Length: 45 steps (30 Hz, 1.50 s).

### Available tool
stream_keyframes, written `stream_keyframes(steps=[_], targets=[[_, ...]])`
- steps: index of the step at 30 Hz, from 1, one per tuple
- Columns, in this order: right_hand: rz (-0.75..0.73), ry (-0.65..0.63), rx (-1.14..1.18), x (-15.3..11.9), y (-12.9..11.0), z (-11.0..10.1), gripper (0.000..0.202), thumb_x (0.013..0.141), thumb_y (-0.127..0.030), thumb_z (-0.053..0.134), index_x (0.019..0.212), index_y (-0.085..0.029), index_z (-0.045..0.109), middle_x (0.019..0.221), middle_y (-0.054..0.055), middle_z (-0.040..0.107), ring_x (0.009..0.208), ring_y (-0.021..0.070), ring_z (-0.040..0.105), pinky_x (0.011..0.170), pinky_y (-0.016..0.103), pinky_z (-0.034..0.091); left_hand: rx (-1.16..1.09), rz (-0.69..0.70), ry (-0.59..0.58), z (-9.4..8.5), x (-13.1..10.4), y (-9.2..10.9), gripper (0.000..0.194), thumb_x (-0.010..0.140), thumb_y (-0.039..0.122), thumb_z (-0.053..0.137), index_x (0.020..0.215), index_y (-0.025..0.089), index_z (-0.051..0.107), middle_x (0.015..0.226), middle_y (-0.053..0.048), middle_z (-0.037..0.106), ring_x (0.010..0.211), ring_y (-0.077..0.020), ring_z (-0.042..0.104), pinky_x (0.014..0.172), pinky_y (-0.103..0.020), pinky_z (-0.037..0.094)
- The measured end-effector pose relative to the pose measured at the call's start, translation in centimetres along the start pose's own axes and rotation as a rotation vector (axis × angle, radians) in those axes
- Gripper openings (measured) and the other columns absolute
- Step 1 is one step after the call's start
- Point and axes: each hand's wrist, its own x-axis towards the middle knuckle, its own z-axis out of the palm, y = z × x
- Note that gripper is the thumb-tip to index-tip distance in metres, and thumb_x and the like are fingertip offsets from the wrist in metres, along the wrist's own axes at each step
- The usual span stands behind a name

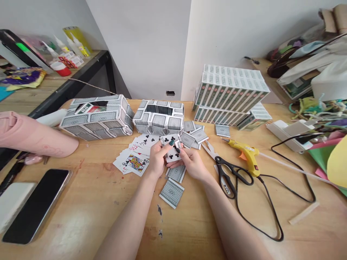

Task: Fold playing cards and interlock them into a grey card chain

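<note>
A playing card with black clubs [173,156] is held between my two hands above the middle of the table. My left hand [158,157] grips its left side, thumb on its face. On the right side my right hand [192,161] pinches it, near a small folded white edge. Loose face-up cards, one a queen [136,162], lie fanned left of my hands. Face-down cards, some with folded edges, lie behind [199,135] and in front [172,192]. Two boxes covered in card backs, a larger one [99,121] and a smaller one [159,119], stand behind.
Black-handled scissors [230,169] and a yellow glue gun [248,155] with its cable lie at the right. Stacked card packs [230,94] stand behind them. At the left are a pink roll [40,133] and a phone [38,206]. A white power strip [292,133] is far right.
</note>
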Motion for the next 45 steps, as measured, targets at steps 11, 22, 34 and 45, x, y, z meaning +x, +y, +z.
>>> stream_keyframes(steps=[11,22,34,45], targets=[[-0.016,-0.034,-0.156,-0.2,0.0,0.4,0.04,0.078,-0.057,0.053,0.072,-0.018,0.053,0.066,0.004,0.068,0.059,0.0189,0.068,0.057,0.032,0.057,0.114,-0.066,0.054,0.6,0.3,0.0,0.026,0.054,0.02,0.079,0.077,0.01,0.07,0.072,-0.006,0.071,0.061,-0.0154,0.063,0.057,-0.024,0.049],[-0.069,0.123,-0.316,0.0,0.9,0.7,0.038,0.083,-0.049,0.049,0.062,-0.019,0.054,0.058,0.003,0.064,0.045,0.0142,0.059,0.044,0.027,0.05,0.102,-0.055,0.24,1.9,0.0,-0.2,0.029,0.055,0.034,0.078,0.067,0.01,0.068,0.065,-0.007,0.07,0.035,-0.0087,0.049,0.032,-0.021,0.035],[-0.036,0.026,0.041,-0.1,-0.4,0.2,0.035,0.077,-0.036,0.064,0.104,-0.015,0.064,0.069,0.003,0.069,0.063,0.0134,0.066,0.059,0.025,0.054,-0.037,-0.041,0.332,1.9,0.6,0.1,0.041,0.062,0.044,0.072,0.083,0.01,0.065,0.071,-0.009,0.07,0.056,-0.0163,0.064,0.05,-0.024,0.049],[0.029,0.123,0.124,0.2,-0.7,0.4,0.027,0.07,-0.035,0.069,0.087,-0.013,0.068,0.06,0.002,0.067,0.054,0.0121,0.063,0.057,0.025,0.052,-0.063,0.016,0.253,1.8,0.5,-0.3,0.049,0.062,0.043,0.073,0.099,0.012,0.061,0.076,-0.008,0.07,0.064,-0.0175,0.066,0.057,-0.026,0.05]])
